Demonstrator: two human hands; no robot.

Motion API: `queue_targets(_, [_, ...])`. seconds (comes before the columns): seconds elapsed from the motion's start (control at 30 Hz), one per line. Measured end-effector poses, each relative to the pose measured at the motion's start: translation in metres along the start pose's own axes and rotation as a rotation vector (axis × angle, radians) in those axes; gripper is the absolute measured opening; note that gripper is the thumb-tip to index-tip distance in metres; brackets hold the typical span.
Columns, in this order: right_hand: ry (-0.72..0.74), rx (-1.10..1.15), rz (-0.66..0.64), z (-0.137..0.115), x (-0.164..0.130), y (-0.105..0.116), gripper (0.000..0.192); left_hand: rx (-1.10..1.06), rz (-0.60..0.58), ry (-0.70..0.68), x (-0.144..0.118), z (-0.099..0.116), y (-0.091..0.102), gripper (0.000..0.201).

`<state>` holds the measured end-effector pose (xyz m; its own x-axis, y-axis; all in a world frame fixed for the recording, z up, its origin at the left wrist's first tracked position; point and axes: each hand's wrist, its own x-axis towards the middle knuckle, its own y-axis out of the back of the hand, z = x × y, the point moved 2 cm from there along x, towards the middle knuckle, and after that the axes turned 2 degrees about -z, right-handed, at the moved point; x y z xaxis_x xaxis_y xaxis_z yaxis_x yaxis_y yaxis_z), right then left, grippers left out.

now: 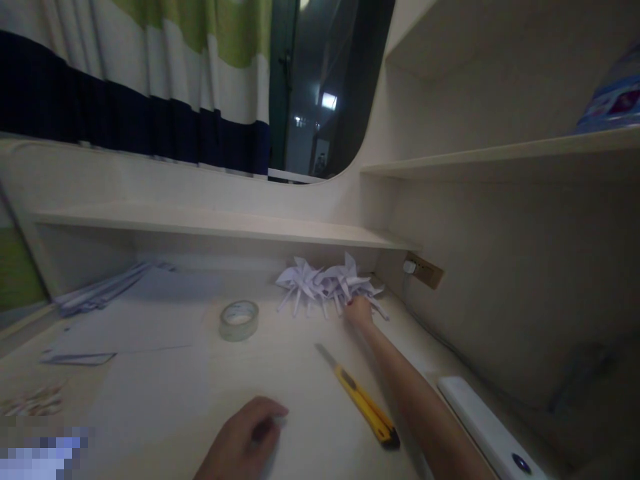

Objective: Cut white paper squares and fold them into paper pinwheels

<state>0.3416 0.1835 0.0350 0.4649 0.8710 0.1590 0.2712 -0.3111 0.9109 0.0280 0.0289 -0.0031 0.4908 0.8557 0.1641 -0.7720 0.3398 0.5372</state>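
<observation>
- Right hand (359, 311) reaches to the far side of the desk (290, 373), fingers curled in, against the right end of the paper pinwheels (301, 283); cannot tell whether it grips a stick or only touches.
- Left hand (250, 437) is low in the foreground, half curled, thumb and forefinger drawn near each other; a small pale bit shows at the fingertips, too blurred to name or to call held.
- Pinwheels, white, lie bunched at the back of the desk under the low shelf (225, 225), sticks pointing toward the person.
- Tape roll (239, 331) lies flat left of them; yellow cutter (363, 403), blade out, lies between the two arms.
- Paper sheets (145, 313) spread and stack at left.
- White case (485, 417) at right, beyond the forearm; a plug (409, 267) sits in the wall socket (429, 272).
- Behind: curtain (200, 80) across part of a dark window (325, 73).
- Bottle (615, 100) on the upper right shelf, cut off by the frame.
- Lower left corner pixelated; small scraps (37, 400) above it unclear.
</observation>
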Motion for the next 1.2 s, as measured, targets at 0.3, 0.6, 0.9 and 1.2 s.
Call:
queue_targets(0.3, [0.098,-0.046,-0.115,0.005,0.019,-0.005,0.025,0.265,-0.014,-0.047,-0.004,0.017,0.012,0.02])
queue_targets(0.6, [0.242,-0.165,-0.328,0.019,0.041,0.013,0.041,0.88,0.227,0.358,-0.001,-0.012,0.06,0.057])
queue_targets(0.9, [0.352,-0.194,-0.34,-0.004,0.032,0.045,0.039,0.745,0.199,0.423,-0.006,-0.013,0.072,0.044])
queue_targets(1.2, [0.65,0.702,-0.881,-0.093,-0.114,0.004,0.04,0.584,0.021,0.039,-0.021,0.017,0.019,0.046])
